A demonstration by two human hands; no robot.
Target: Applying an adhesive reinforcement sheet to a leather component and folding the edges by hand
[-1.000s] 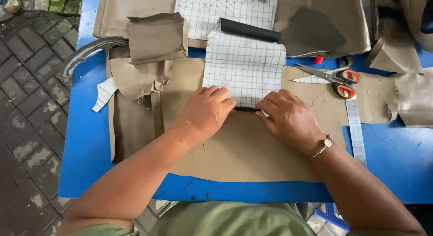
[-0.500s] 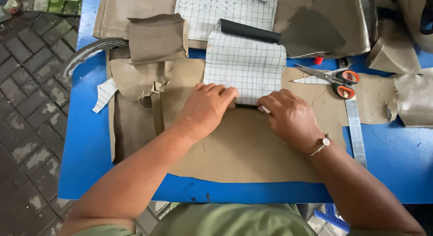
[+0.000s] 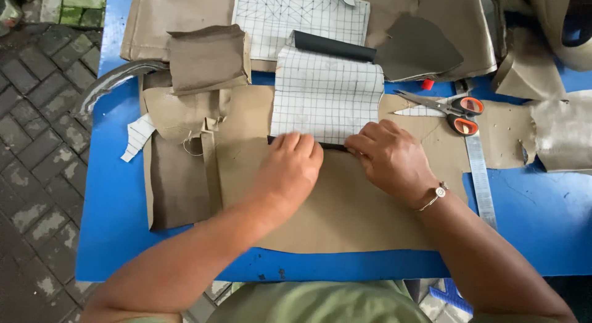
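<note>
Gridded sheet (image 3: 325, 95) edge under both hands' fingertips (image 3: 296, 141)

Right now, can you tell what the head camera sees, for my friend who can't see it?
Two bare hands, left hand and right hand, press the lower edge of a white gridded sheet onto tan fabric on a blue table. Orange-handled scissors and a metal ruler lie to the right.

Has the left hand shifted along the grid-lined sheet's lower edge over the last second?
Yes, slightly: the left hand has slid right along the grid-lined sheet, nearer the scissors, which stayed put.
</note>
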